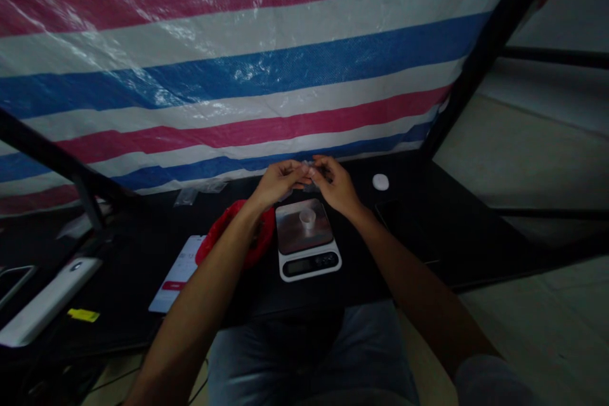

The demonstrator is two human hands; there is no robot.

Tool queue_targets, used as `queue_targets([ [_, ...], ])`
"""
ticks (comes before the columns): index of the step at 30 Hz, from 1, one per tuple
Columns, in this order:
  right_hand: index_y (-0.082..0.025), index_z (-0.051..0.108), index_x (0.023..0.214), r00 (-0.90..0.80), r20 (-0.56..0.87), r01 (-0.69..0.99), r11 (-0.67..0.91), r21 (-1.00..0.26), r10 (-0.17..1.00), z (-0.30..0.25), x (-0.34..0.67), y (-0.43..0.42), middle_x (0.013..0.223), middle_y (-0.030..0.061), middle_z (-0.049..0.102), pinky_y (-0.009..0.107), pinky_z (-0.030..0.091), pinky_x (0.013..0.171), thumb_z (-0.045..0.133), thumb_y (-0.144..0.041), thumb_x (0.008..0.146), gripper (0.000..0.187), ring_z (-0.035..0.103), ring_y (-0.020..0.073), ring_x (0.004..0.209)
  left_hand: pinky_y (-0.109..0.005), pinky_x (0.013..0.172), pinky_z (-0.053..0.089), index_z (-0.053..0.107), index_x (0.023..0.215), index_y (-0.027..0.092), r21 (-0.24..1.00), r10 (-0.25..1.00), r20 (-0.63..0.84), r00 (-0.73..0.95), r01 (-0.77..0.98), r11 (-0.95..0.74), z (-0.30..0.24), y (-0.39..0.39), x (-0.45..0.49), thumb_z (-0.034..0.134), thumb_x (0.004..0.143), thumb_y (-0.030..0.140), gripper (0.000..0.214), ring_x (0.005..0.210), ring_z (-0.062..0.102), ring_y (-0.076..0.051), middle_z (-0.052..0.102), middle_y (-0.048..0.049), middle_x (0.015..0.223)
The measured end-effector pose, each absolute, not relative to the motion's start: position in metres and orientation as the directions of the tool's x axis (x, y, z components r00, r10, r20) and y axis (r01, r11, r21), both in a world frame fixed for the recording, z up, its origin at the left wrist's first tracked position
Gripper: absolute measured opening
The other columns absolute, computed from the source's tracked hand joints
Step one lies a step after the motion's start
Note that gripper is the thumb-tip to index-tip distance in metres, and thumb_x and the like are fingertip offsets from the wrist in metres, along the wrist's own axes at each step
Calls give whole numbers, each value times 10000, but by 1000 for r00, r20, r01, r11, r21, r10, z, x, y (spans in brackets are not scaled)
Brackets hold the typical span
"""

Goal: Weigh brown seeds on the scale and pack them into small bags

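My left hand (280, 182) and my right hand (334, 183) meet just beyond a kitchen scale (288, 230). Between their pinched fingers is a small clear plastic bag (310, 188), partly covered by the fingertips. On the scale's metal plate stands a small white cup (307, 219); its contents are too dim to make out. The scale's dark display faces me. Left of the scale, partly behind my left forearm, lies a red bag-lined container (266, 233) with something dark inside.
A lit phone (175, 285) lies to the left, with a white power bank (50, 301) and a yellow tag (84, 314) farther out. Clear plastic bags (186, 196) rest by the striped sheet (285, 82). At right are a white round case (380, 182) and a dark phone (404, 222).
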State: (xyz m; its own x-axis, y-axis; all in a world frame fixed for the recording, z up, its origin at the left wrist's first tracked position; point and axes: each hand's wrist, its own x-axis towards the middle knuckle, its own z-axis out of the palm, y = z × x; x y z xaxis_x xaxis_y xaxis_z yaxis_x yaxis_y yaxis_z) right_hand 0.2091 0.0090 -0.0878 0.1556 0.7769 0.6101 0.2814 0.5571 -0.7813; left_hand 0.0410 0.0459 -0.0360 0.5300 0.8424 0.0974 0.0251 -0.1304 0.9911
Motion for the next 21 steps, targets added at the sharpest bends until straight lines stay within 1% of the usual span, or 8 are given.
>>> queue_targets([
  [3,-221,659,983,83,672,296,626,-721,736,-83,202,1,1245,126,669,414,543,963,638,-398,928,187,648,254,1169,-266,703,555,704,861,152,991,879,135,458,-46,-128,-42,32,33,874,650,584,510,779,715,-164,754,-52,830],
  [5,-231,677,984,34,725,340,674,-655,688,-78,197,-5,1178,103,691,421,535,989,680,-361,910,149,658,241,1135,-259,676,553,702,827,153,980,901,197,388,-92,-175,-47,23,28,863,675,571,473,721,694,-149,744,-38,783],
  [7,-237,682,998,8,760,360,707,-609,650,-74,192,-11,1112,83,708,408,550,960,712,-316,891,136,675,227,1073,-249,654,550,700,805,153,966,911,252,327,-131,-221,-51,17,24,856,697,551,441,674,668,-130,727,-20,749],
  [9,-234,680,1000,-2,758,336,714,-614,652,-71,188,-15,1055,67,724,377,573,901,718,-284,886,130,695,212,1006,-240,643,545,704,797,150,957,912,285,296,-150,-250,-54,12,21,853,711,529,416,651,652,-121,717,-13,730],
  [12,-224,680,941,-22,722,292,695,-657,692,-70,185,-20,1006,59,745,353,590,854,718,-275,883,86,720,200,937,-241,636,533,710,790,146,952,909,300,288,-146,-268,-56,6,18,835,741,510,387,625,643,-122,709,-16,698],
  [16,-214,695,887,-35,693,290,671,-683,721,-69,184,-23,1016,71,764,332,609,802,688,-241,883,28,740,199,906,-242,627,506,724,807,144,953,902,303,306,-114,-282,-55,2,14,792,797,472,335,609,628,-125,691,-15,664],
  [21,-202,712,859,-60,666,251,657,-711,744,-69,183,-25,982,80,778,300,623,734,632,-214,903,92,751,188,861,-246,606,469,707,791,143,957,894,279,349,-31,-287,-53,0,10,740,846,448,312,602,610,-130,674,-18,650],
])
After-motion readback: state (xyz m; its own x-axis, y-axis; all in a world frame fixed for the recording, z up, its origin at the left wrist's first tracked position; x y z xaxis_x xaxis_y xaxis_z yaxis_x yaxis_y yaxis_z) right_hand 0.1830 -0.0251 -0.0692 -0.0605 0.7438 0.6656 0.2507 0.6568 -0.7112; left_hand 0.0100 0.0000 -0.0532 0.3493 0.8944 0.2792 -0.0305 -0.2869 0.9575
